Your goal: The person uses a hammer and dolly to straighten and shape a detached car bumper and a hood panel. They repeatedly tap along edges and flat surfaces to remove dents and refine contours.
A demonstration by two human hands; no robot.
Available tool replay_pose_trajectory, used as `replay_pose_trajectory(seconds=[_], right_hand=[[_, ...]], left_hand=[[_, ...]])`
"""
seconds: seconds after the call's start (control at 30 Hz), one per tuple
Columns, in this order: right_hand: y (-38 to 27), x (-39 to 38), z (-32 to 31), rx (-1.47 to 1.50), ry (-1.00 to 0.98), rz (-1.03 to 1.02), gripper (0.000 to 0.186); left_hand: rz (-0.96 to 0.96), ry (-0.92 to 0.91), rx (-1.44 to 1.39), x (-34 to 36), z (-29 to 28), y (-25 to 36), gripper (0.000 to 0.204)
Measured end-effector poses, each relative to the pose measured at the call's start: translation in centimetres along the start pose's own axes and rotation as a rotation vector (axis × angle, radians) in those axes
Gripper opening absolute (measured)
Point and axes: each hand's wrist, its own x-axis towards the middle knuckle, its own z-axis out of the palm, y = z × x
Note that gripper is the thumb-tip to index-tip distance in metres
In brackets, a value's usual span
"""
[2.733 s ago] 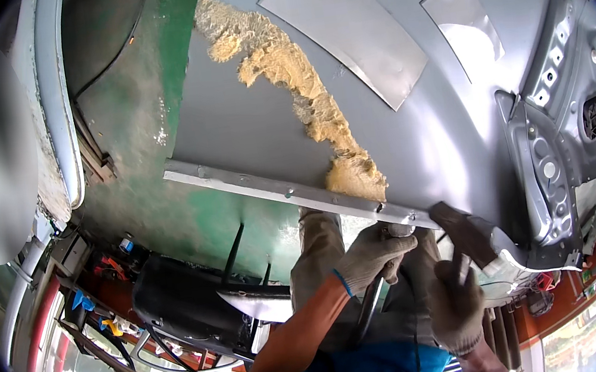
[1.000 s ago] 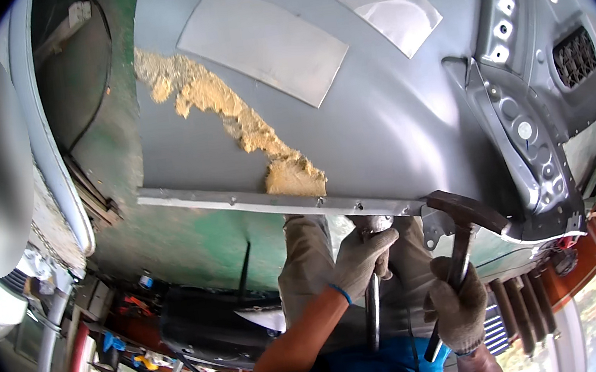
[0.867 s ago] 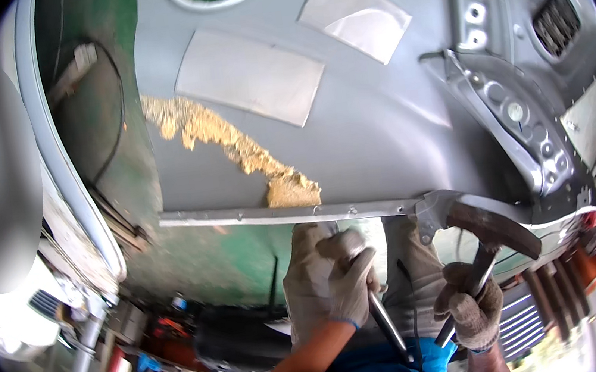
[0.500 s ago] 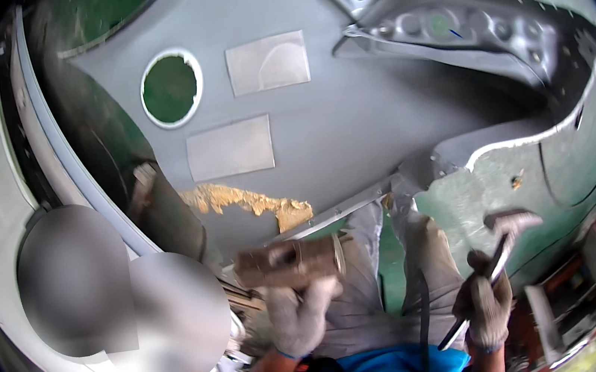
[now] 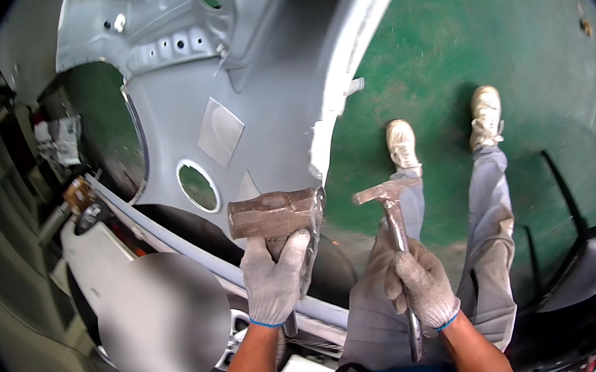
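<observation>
My left hand point(image 5: 273, 279), in a grey knit glove, grips the handle of a sledgehammer point(image 5: 271, 213) close under its rusty, blocky head. The head lies level, in front of the lower edge of a grey car body panel point(image 5: 275, 129). Apart from it on the right, my gloved right hand point(image 5: 426, 286) is closed round the metal handle of a body hammer point(image 5: 394, 218). That hammer stands nearly upright, its slim head at the top over my leg. On the panel are a round white-rimmed hole and a pale square patch point(image 5: 221, 132).
Green floor point(image 5: 429, 41) spreads beyond my shoes point(image 5: 486, 116). A dark-legged chair or stand point(image 5: 594, 260) is at the lower right. White car body parts and a wheel point(image 5: 235, 337) are at the lower left, near a blurred round area.
My view has turned, so the panel now sits further left and more floor shows. Both hammers remain held; the body hammer has come closer to the sledgehammer and stands more upright.
</observation>
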Motion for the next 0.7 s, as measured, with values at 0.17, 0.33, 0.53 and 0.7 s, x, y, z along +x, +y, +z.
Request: replay_pose_trajectory(seconds=[0.17,0.33,0.53,0.7], right_hand=[[2.7,3.2,0.1,0.245,-0.159,0.109,0.040],[3.6,5.4,0.2,0.372,-0.266,0.184,0.031],[5.1,6.8,0.6,0.465,-0.343,0.072,0.024],[7.0,7.9,1.5,0.250,-0.366,-0.043,0.028]], left_hand=[[0.098,0.095,0.156,-0.5,0.6,0.6,0.038],[0.154,0.141,0.081,-0.8,1.8,0.1,0.027],[0.189,0.088,0.121,-0.3,1.6,-0.6,0.028],[0.237,0.094,0.014,-0.7,2.7,-1.3,0.033]])
